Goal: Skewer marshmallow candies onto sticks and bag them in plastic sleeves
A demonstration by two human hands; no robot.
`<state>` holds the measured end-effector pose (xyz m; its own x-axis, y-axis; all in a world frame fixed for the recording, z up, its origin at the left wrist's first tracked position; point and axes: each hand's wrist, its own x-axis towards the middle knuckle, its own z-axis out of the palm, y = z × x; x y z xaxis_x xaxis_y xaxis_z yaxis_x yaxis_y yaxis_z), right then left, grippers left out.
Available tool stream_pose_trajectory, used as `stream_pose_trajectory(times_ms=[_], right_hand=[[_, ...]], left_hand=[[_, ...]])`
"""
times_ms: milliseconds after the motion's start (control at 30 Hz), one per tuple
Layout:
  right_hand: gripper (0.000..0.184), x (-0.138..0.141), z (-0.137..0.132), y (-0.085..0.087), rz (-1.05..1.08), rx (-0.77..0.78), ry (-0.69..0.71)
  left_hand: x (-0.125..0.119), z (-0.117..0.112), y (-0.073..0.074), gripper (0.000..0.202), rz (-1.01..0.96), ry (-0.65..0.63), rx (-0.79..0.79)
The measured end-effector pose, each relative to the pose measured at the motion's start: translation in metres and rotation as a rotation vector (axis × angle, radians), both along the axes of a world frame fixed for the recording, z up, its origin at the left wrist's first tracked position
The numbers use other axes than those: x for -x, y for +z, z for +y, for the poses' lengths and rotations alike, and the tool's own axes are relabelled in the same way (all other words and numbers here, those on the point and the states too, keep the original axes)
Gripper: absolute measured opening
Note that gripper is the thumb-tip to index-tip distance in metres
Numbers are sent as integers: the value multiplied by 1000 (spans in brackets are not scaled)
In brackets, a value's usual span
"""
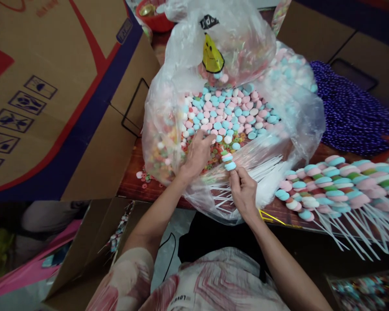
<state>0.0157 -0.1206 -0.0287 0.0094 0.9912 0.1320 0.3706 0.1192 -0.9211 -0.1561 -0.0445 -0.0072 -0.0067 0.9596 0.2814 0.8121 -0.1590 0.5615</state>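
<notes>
A large clear plastic bag [168, 108] lies open on the table, full of pink, blue and white round candies [227, 114] and small coloured ring candies [155, 157]. My left hand [197, 153] reaches into the bag, fingers curled over the candies near the front. My right hand [243, 190] pinches a thin white stick with a few candies threaded on its top [228, 162], a blue one lowest. More loose white sticks [262, 166] lie inside the bag beside that hand.
A pile of finished candy skewers [337, 181] lies at the right with sticks pointing toward me. Purple bead strands [353, 112] sit behind them. Big cardboard boxes [52, 95] stand at the left, another open box [94, 242] below. A red bowl [155, 17] is at the far edge.
</notes>
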Motion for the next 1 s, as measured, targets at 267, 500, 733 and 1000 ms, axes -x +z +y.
stream_pose_trajectory(times_ms=[267, 500, 733, 1000], right_hand=[[29, 0, -2, -7, 16, 1, 12], [30, 1, -3, -8, 31, -16, -19], [30, 0, -4, -8, 30, -14, -16], [29, 0, -4, -8, 53, -19, -17]], left_hand=[[0, -5, 2, 21, 135, -58, -18], [-17, 9, 5, 30, 163, -66, 48], [-7, 26, -4, 17, -137, 48, -6], [14, 8, 0, 13, -352, -87, 129]])
